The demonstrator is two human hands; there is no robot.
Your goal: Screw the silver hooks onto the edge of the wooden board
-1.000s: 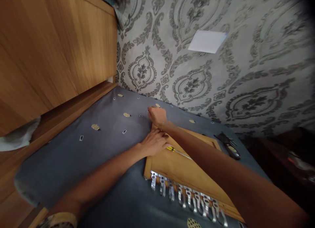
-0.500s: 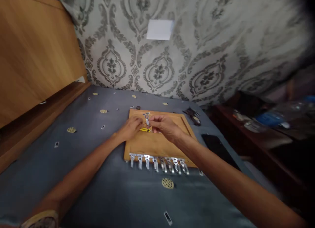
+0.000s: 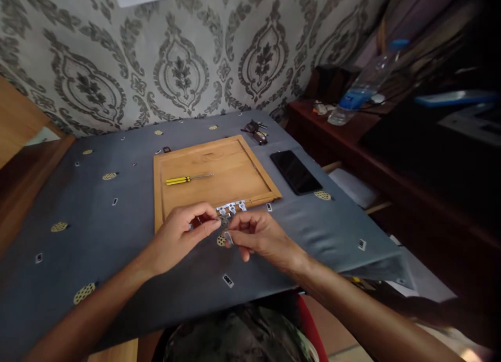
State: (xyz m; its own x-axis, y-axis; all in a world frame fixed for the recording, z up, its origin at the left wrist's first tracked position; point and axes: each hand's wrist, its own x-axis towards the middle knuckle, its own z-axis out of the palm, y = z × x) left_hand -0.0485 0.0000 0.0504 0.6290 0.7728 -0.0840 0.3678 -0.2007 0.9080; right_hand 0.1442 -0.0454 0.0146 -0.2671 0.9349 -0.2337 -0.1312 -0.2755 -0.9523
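1. My left hand (image 3: 182, 234) and right hand (image 3: 256, 236) both pinch a metal clip (image 3: 225, 222) just off the board's (image 3: 219, 187) near edge.
2. The clip is too small to tell its long axis.
3. A screwdriver (image 3: 183, 180) lies on the board, tip pointing right.

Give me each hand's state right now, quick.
Left hand: fingers closed, pinching the small metal clip.
Right hand: fingers closed on the same clip, from the other side.

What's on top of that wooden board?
A yellow screwdriver lies on the wooden board. Its near-edge metal clips are partly hidden by the left hand and right hand.
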